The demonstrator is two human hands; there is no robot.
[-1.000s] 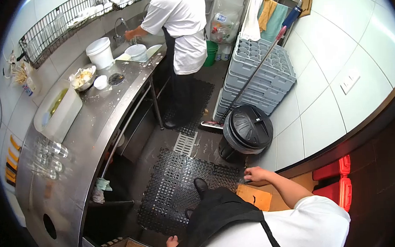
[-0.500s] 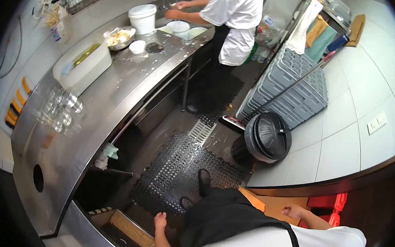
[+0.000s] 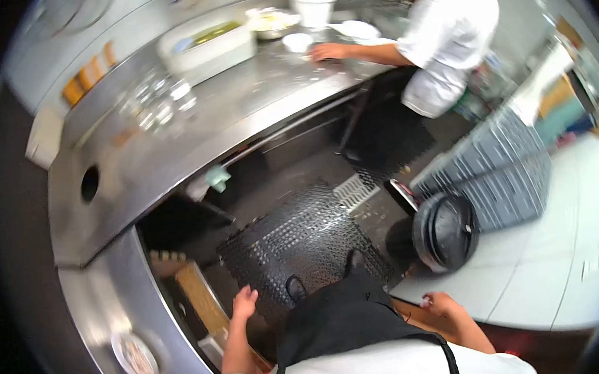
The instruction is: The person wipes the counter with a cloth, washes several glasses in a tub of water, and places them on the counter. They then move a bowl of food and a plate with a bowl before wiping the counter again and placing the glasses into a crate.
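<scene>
My left hand (image 3: pixel 245 303) hangs in the air at lower left, fingers loosely bent and apart, with nothing seen in it. It is nearest to the shelf opening with a brown cardboard box (image 3: pixel 203 297) under the steel counter (image 3: pixel 106 281). At lower right, my right hand (image 3: pixel 445 304) hangs beside my black apron (image 3: pixel 349 318), its fingers loosely curled. A small pale spot shows at its fingertips, too blurred to name. Neither hand touches a counter. A dish with pale contents (image 3: pixel 135 358) sits on the counter at left.
A co-worker (image 3: pixel 451 37) stands at the far counter, one hand near a white bowl (image 3: pixel 297 43). Several glasses (image 3: pixel 157 103) and a white tub (image 3: pixel 213 60) stand there. A black bin (image 3: pixel 448 233) and grey racks (image 3: pixel 504 171) are at right. A perforated mat (image 3: pixel 302 228) covers the wet floor.
The view has turned left and shifted, bringing the dish on the left counter into sight. My feet have moved. The co-worker has reached one arm from the tap area toward the white bowl.
</scene>
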